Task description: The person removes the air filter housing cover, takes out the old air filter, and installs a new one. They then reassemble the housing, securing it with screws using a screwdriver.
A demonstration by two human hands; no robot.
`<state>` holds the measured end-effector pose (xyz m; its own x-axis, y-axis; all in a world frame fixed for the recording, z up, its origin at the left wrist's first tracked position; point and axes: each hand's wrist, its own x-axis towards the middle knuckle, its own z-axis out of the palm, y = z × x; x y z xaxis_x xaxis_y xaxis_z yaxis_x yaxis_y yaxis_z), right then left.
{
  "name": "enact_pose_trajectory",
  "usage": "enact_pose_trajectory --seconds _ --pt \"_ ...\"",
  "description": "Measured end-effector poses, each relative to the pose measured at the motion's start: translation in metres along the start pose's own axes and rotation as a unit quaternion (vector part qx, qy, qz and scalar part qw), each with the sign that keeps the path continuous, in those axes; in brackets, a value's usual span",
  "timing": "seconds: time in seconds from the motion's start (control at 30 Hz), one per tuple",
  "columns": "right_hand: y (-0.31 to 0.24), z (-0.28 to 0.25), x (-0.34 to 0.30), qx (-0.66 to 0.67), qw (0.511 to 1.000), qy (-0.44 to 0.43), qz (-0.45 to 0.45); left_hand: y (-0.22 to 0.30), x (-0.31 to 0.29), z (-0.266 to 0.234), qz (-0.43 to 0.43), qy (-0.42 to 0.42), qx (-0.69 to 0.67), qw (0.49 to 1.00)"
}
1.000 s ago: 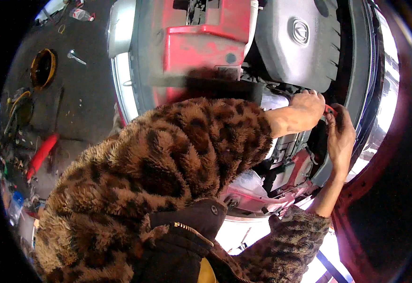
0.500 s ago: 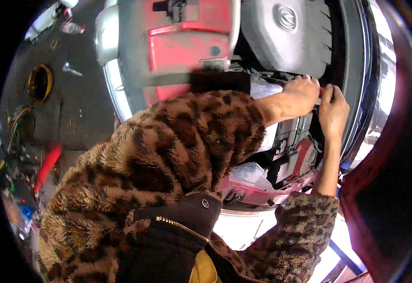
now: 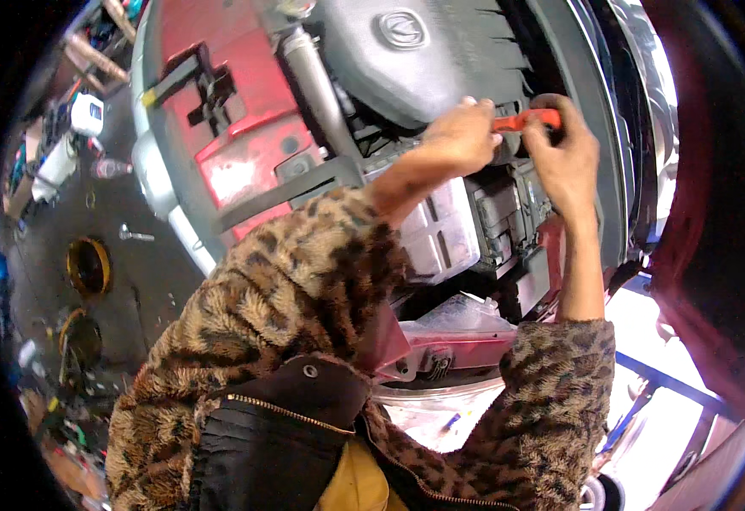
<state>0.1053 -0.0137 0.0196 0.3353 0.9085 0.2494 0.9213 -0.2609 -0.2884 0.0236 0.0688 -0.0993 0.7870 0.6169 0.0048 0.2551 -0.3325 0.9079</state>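
Over the engine bay of a red car, my right hand [image 3: 568, 157] is closed round a bright orange tool [image 3: 543, 117]; its exact kind is hidden by the fingers. My left hand [image 3: 462, 138] is curled shut at the tool's left end, and what its fingers grip is hidden. Just beyond my left hand lies the grey plastic engine cover [image 3: 466, 77] with a round emblem. Below my left wrist shows a pale box-shaped part [image 3: 445, 230]. Dark fittings [image 3: 500, 226] sit beneath and between my two hands.
A dark raised panel [image 3: 713, 238] rises close on my right. A silvery pipe [image 3: 313, 72] runs beside the engine cover. On the floor at left lie a metal ratchet-like tool [image 3: 138, 233], a yellow-edged ring [image 3: 89, 266] and a plastic bottle [image 3: 111, 169].
The view has shifted, so the car sits differently in it. My hands are farther apart, and much more of the orange tool shows between them.
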Motion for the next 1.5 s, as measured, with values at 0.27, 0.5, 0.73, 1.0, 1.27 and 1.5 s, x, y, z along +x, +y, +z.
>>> enact_pose_trajectory --seconds 0.27,0.5,0.73,1.0,1.27,1.5 --pt "0.123 -0.085 -0.134 0.332 0.814 0.414 0.235 -0.001 0.003 0.014 0.070 0.026 -0.049 0.996" --pt "0.212 -0.036 -0.251 0.468 0.570 0.579 0.349 -0.001 0.000 0.026 0.108 -0.099 0.103 0.984" --pt "0.204 -0.061 -0.254 0.444 0.607 0.597 0.281 0.088 0.037 0.169 0.214 -0.215 0.308 0.902" --pt "0.213 -0.069 -0.267 0.449 0.588 0.599 0.307 0.060 0.087 0.255 0.088 -0.163 0.306 0.934" --pt "0.226 -0.077 -0.270 0.444 0.554 0.641 0.292 0.053 0.112 0.266 0.085 -0.135 0.421 0.893" --pt "0.227 -0.075 -0.272 0.444 0.555 0.636 0.300 0.064 0.098 0.272 0.087 -0.147 0.437 0.883"
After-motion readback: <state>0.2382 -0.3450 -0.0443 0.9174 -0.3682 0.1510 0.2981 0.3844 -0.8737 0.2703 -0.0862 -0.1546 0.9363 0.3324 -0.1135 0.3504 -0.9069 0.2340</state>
